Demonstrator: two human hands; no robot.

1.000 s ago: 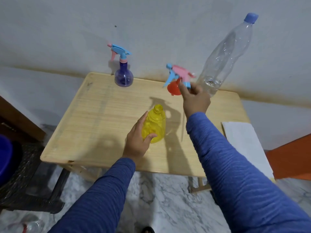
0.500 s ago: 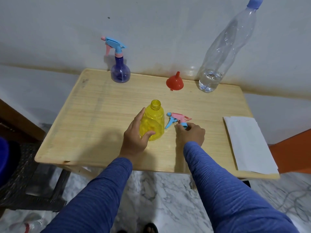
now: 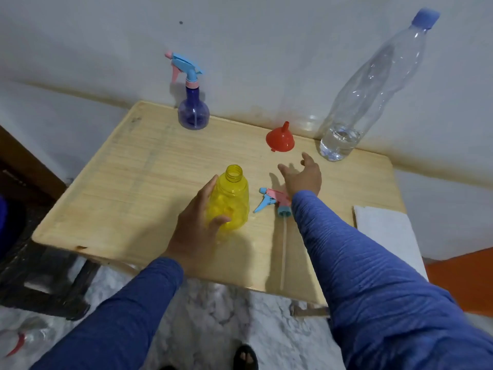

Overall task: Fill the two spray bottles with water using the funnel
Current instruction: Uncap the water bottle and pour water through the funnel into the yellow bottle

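The yellow spray bottle [image 3: 231,198] stands open-necked at the middle of the wooden table [image 3: 128,188]; my left hand [image 3: 196,231] grips its body. Its pink and blue spray head [image 3: 272,200] lies on the table just right of it, its dip tube pointing toward me. Above the spray head my right hand [image 3: 302,176] hovers with fingers spread and empty, a short way in front of the red funnel [image 3: 280,138], which sits upside down. A purple spray bottle [image 3: 193,112] with its head on stands at the back. A tall clear water bottle [image 3: 373,84] with a little water stands at the back right.
A white cloth or paper [image 3: 386,236] lies on the table's right edge. The wall runs right behind the table. A dark stool [image 3: 40,276] stands to the left, an orange surface [image 3: 464,279] to the right, and marble floor lies below.
My right hand lowered the spray head from near the funnel onto the table beside the yellow bottle, let go of it and moved forward toward the funnel. My left hand stays on the yellow bottle.
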